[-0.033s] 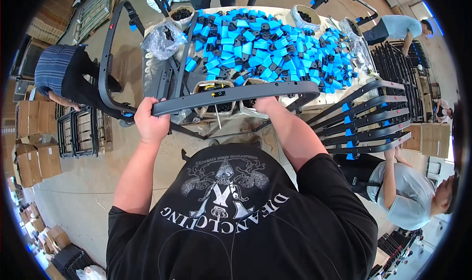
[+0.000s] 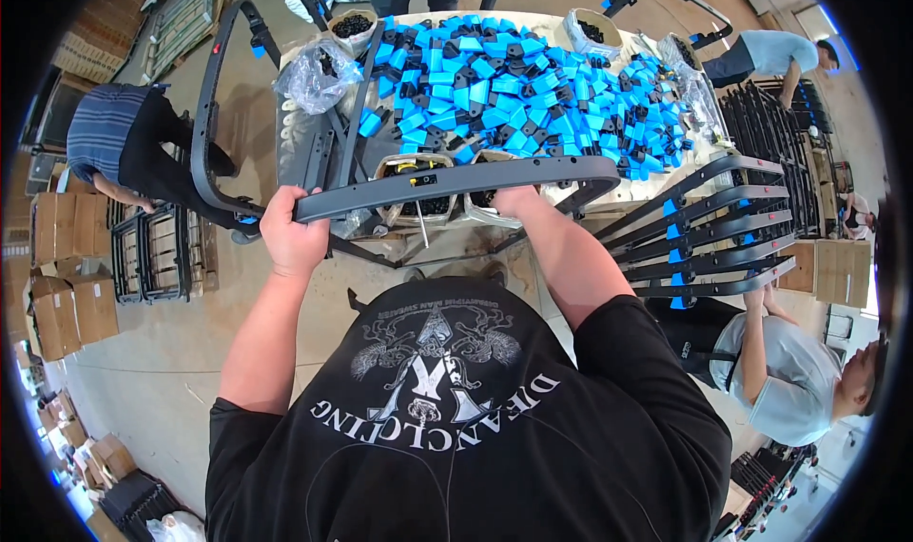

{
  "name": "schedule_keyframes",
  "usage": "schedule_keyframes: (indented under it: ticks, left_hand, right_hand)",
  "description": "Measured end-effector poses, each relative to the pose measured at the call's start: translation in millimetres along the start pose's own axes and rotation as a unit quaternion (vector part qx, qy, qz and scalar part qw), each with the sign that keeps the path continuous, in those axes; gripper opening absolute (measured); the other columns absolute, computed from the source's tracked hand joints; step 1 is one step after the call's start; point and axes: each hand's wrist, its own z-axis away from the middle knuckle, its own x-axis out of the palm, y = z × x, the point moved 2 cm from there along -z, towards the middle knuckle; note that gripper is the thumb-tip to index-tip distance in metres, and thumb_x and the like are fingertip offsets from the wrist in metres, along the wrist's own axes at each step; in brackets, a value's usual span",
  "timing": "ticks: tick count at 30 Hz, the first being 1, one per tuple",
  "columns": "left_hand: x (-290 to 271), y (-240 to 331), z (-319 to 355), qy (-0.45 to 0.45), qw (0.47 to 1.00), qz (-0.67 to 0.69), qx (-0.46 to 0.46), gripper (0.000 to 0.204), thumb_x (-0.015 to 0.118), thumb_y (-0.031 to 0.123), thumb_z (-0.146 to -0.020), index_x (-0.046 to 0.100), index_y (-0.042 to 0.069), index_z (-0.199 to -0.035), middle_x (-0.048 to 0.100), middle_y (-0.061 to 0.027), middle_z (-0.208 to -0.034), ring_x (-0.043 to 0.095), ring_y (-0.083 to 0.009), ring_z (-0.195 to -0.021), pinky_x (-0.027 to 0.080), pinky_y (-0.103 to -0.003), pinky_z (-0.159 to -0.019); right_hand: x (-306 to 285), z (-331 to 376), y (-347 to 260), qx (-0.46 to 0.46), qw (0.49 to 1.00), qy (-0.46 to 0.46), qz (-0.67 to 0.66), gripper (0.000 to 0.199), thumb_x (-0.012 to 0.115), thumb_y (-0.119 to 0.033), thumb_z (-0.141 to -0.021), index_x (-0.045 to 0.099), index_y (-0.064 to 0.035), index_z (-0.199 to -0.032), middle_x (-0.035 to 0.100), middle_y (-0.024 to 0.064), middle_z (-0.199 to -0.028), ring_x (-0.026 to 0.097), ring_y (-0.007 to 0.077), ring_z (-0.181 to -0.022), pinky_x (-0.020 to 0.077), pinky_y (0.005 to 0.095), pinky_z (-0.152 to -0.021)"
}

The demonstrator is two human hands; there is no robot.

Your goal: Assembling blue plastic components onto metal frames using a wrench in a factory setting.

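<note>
A dark grey metal frame with a curved end [image 2: 456, 179] spans the space before me, its long bar crossing in front of the table edge. My left hand [image 2: 293, 233] is wrapped round the bar near its left end. Behind the bar, my right hand [image 2: 514, 202] reaches into a white-rimmed bin [image 2: 493, 216] of small black parts; its fingers are hidden. Beside it stands another bin [image 2: 436, 221] of black parts, with a yellow-and-black tool [image 2: 407, 168] lying in it. A thin pale rod [image 2: 423, 226] shows below the bar there.
Blue-and-black plastic pieces [image 2: 514, 90] lie heaped across the table [image 2: 632, 192]. A clear plastic bag [image 2: 319, 78] rests at its left. Several black frames with blue parts [image 2: 709, 221] stand at the right, next to a person [image 2: 789, 371]. Another person [image 2: 128, 138] bends over frames at left.
</note>
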Motion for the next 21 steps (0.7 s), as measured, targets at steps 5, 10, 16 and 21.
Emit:
schedule_keyframes:
  ticks: [5, 10, 16, 21]
  left_hand:
    - [0.3, 0.1, 0.4, -0.002, 1.0, -0.008, 0.001, 0.023, 0.078, 0.01, -0.082, 0.056, 0.005, -0.081, 0.057, -0.0141, -0.069, 0.055, -0.0319, -0.061, 0.047, -0.035, -0.06]
    - [0.9, 2.8, 0.0, 0.0, 1.0, -0.005, -0.005, 0.023, 0.078, 0.012, -0.083, 0.056, 0.005, -0.08, 0.057, -0.0139, -0.069, 0.055, -0.0311, -0.06, 0.046, -0.035, -0.06]
    - [-2.2, 2.6, 2.8, 0.011, 1.0, -0.014, 0.003, 0.022, 0.076, 0.012, -0.086, 0.056, 0.005, -0.081, 0.055, -0.0115, -0.067, 0.051, -0.0241, -0.059, 0.044, -0.032, -0.059]
    - [2.7, 1.3, 1.2, 0.005, 1.0, -0.02, -0.005, 0.022, 0.078, 0.012, -0.084, 0.057, 0.006, -0.081, 0.057, -0.0133, -0.07, 0.055, -0.0304, -0.061, 0.046, -0.035, -0.06]
  right_hand:
    - [-5.0, 2.3, 2.1, -0.012, 0.999, 0.016, -0.043, 0.044, 0.059, -0.013, -0.087, 0.065, -0.0077, -0.131, 0.062, 0.0177, -0.135, 0.057, 0.0324, -0.128, 0.0442, 0.0411, -0.108]
    - [6.6, -10.4, 23.6, -0.05, 0.996, 0.065, -0.044, 0.038, 0.053, -0.013, -0.091, 0.068, -0.0066, -0.125, 0.067, 0.0184, -0.127, 0.062, 0.0345, -0.119, 0.0486, 0.043, -0.101]
    - [-19.5, 29.4, 19.6, 0.036, 0.917, -0.05, -0.394, 0.034, 0.052, -0.012, -0.098, 0.061, -0.0069, -0.13, 0.069, 0.0151, -0.111, 0.069, 0.023, -0.099, 0.0563, 0.0422, -0.087]
    - [5.4, 73.2, 43.3, -0.114, 0.485, -0.109, -0.86, 0.031, 0.054, -0.002, -0.097, 0.057, -0.0046, -0.127, 0.062, 0.0058, -0.099, 0.061, 0.0188, -0.078, 0.0581, 0.0492, -0.081]
